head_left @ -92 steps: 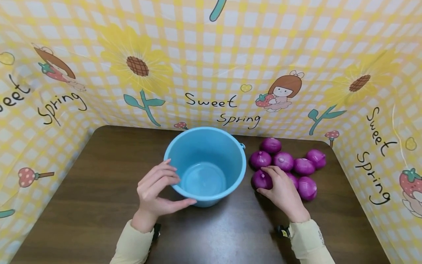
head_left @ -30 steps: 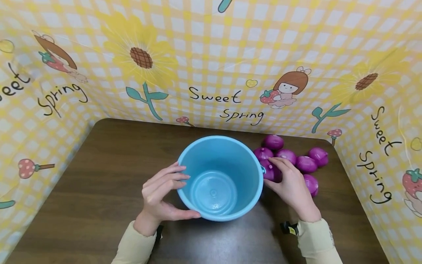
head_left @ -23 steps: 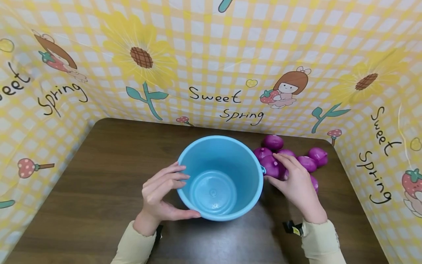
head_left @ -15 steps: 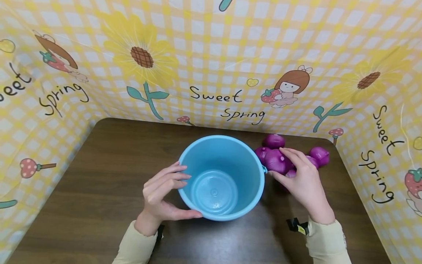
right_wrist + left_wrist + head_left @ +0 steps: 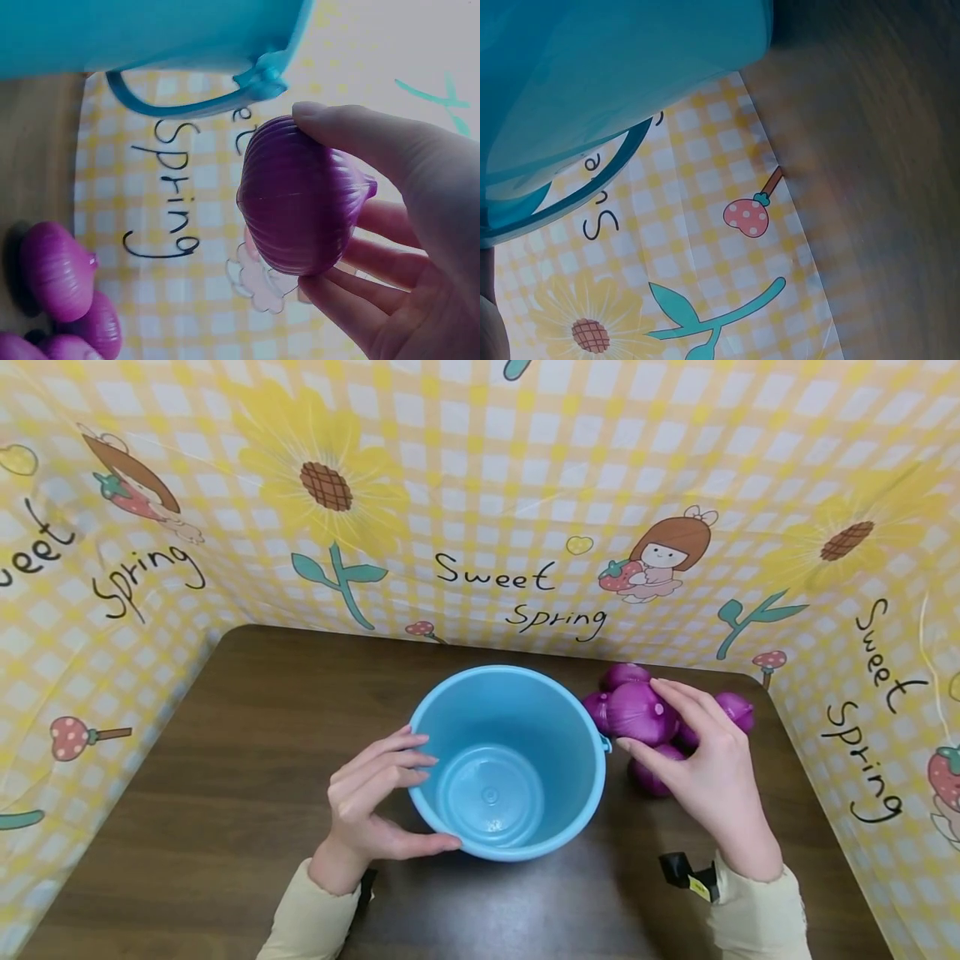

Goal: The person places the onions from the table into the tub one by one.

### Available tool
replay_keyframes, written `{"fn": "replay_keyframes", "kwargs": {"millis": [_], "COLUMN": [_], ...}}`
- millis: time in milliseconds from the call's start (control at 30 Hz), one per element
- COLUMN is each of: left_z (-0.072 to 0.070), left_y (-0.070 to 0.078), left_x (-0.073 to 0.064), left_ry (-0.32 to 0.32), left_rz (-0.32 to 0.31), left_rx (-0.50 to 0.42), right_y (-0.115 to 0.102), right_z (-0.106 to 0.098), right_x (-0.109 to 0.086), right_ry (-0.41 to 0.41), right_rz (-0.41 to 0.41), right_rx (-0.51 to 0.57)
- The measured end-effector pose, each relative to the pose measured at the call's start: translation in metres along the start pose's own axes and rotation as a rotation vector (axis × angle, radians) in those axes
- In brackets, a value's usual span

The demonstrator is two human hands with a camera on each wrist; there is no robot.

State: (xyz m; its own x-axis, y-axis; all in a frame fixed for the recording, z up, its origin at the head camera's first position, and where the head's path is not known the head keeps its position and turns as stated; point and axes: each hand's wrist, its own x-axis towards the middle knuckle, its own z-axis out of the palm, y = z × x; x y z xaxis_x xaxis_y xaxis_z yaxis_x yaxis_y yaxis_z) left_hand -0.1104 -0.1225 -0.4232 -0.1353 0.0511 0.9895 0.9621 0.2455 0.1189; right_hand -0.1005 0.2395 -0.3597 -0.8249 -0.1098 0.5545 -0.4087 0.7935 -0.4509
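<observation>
My left hand grips the rim of a blue plastic bucket, fingers over the left side and thumb along the near edge. The bucket's inside shows bare to the bottom. To its right, my right hand holds a red onion between thumb and fingertips. In the right wrist view this onion is raised above the table, below the bucket's handle. The left wrist view shows mostly the bucket's outer wall, with only a sliver of hand at the lower left.
Several more red onions lie close together on the brown wooden table, partly hidden behind the held onion and right hand. A yellow checked cloth walls in the table's back and both sides.
My right hand has taken an onion from the pile and lifted it, shifting slightly right. The bucket, with my left hand on it, moved right and nearer earlier, and has since stayed about still.
</observation>
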Motion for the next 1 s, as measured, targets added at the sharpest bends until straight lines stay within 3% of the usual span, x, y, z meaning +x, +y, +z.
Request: {"fn": "replay_keyframes", "kwargs": {"millis": [633,800,1000], "left_z": [-0.003,-0.001,0.0], "left_y": [0.001,0.0,-0.002], "left_x": [-0.003,-0.002,-0.002], "left_ry": [-0.008,-0.006,-0.009], "left_rz": [-0.016,-0.01,-0.006], "left_rx": [0.002,-0.005,0.002], "right_y": [-0.03,-0.049,-0.076], "right_z": [-0.008,-0.012,-0.018], "right_x": [0.007,0.012,0.016], "right_ry": [0.068,0.113,0.101], "right_rz": [-0.038,-0.056,-0.059], "right_rx": [0.144,0.187,0.22]}}
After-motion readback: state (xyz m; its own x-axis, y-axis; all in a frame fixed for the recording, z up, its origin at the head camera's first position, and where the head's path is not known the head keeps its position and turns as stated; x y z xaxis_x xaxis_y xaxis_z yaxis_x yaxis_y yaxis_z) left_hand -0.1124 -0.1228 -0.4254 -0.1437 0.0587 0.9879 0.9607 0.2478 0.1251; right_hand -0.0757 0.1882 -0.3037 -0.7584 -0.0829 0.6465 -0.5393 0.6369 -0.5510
